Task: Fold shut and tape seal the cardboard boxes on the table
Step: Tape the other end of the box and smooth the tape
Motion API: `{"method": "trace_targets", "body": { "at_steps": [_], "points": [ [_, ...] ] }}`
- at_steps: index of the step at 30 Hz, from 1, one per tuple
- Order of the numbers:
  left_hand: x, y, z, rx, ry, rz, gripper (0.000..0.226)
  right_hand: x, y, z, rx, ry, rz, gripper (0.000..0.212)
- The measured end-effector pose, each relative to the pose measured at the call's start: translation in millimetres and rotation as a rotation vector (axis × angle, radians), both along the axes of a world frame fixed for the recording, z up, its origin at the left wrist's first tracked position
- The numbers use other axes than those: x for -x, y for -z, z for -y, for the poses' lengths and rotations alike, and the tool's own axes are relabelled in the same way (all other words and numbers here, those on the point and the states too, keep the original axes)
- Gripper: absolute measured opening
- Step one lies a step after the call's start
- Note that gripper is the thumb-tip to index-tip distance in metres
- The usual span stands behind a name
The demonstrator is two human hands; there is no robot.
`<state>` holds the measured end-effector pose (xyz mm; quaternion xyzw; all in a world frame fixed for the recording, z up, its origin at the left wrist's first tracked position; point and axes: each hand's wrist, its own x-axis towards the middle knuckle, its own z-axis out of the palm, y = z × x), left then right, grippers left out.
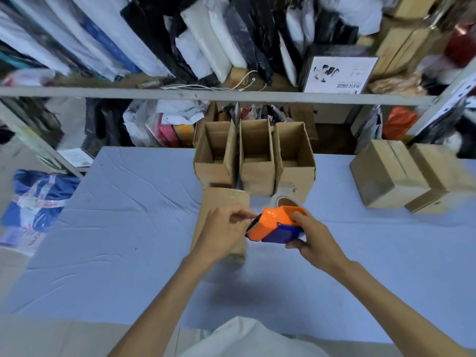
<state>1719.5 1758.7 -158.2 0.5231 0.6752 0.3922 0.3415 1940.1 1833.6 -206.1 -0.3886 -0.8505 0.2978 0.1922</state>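
**Asker:** Where are your hands?

**Me:** Both are at the centre of the frame, over the table (128, 228) with its blue cloth. My right hand (313, 237) grips the tape dispenser (274, 225), orange on top and blue below. The fingers (296, 216) curl over its far end and the thumb presses its near side.

**Asker:** And the left?

**Me:** My left hand (225, 229) is just left of the dispenser. Its fingers (242, 215) are curled, and thumb and forefinger pinch at the dispenser's dark front edge. I cannot tell whether a tape end lies between them.

**Asker:** Where's the tape itself?

**Me:** The tape roll (284, 200) sits in the dispenser's far end, pale and partly showing.

**Asker:** And the boxes?

**Me:** A closed box (224, 202) lies on the table beneath my left hand, with glossy tape on its top. Just beyond it, three open boxes (256, 155) stand side by side, touching, with their flaps upright. Two taped boxes (386, 173) sit together at the right of the frame, well apart from the rest.

**Asker:** Anything behind?

**Me:** A shelf (206, 95) crosses the upper frame, packed with bagged goods in white, black and blue.
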Motion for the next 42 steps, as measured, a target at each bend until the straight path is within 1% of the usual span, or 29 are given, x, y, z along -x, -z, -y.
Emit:
{"method": "trace_targets", "body": {
  "at_steps": [3,4,6,7,8,10,11,13,14,17,18,21,24,27,30,33,36,37,39,42],
  "points": [
    [3,4,-4,0.018,-0.026,-0.018,0.012,0,-1,-3,0.02,-0.025,0.011,0.047],
    [3,6,-5,0.026,-0.036,-0.016,0.013,1,-2,-4,0.052,-0.027,0.029,0.052],
    [3,12,-6,0.049,-0.076,-0.027,0.015,3,-6,-6,0.178,-0.041,0.071,0.073],
    [3,14,-7,0.061,-0.101,-0.035,0.015,3,-7,-6,0.246,-0.058,0.09,0.08],
    [3,17,-8,0.073,-0.125,-0.043,0.015,4,-7,-5,0.283,-0.079,0.099,0.08],
    [5,20,-10,0.11,-0.154,-0.067,0.014,5,-7,-2,0.258,-0.13,0.087,0.072],
    [7,20,-10,0.139,-0.151,-0.075,0.011,6,-6,0,0.222,-0.144,0.092,0.071],
    [8,19,-9,0.198,-0.128,-0.037,0.006,9,-5,3,0.126,-0.132,0.15,0.079],
    [8,20,-9,0.222,-0.119,-0.006,0.006,11,-6,3,0.09,-0.106,0.171,0.079],
    [8,22,-9,0.269,-0.132,0.047,0.008,14,-10,1,0.015,-0.068,0.166,0.064],
    [9,23,-8,0.274,-0.141,0.059,0.009,14,-10,0,0.004,-0.079,0.155,0.063],
    [8,31,-5,0.275,-0.166,0.04,0.011,14,-14,-1,-0.016,-0.118,0.14,0.065],
    [7,41,-2,0.3,-0.21,0.038,0.013,18,-12,0,-0.012,-0.142,0.187,0.069],
    [9,50,-1,0.341,-0.271,0.0,0.013,24,-9,2,-0.024,-0.149,0.208,0.064],
    [11,53,3,0.36,-0.319,-0.066,0.009,29,-10,4,-0.012,-0.201,0.227,0.062],
    [7,53,6,0.364,-0.321,-0.093,0.004,29,-11,8,-0.008,-0.211,0.24,0.059],
    [14,55,9,0.376,-0.318,-0.155,0.008,16,-8,12,-0.017,-0.172,0.29,0.057],
    [21,56,12,0.379,-0.33,-0.129,0.01,10,-8,13,-0.023,-0.16,0.313,0.056],
    [29,57,14,0.398,-0.312,-0.019,0.017,-4,-9,14,-0.028,-0.132,0.331,0.052],
    [20,56,20,0.379,-0.334,0.091,0.03,-19,-11,16,-0.006,-0.127,0.329,0.046]
  ]
}}
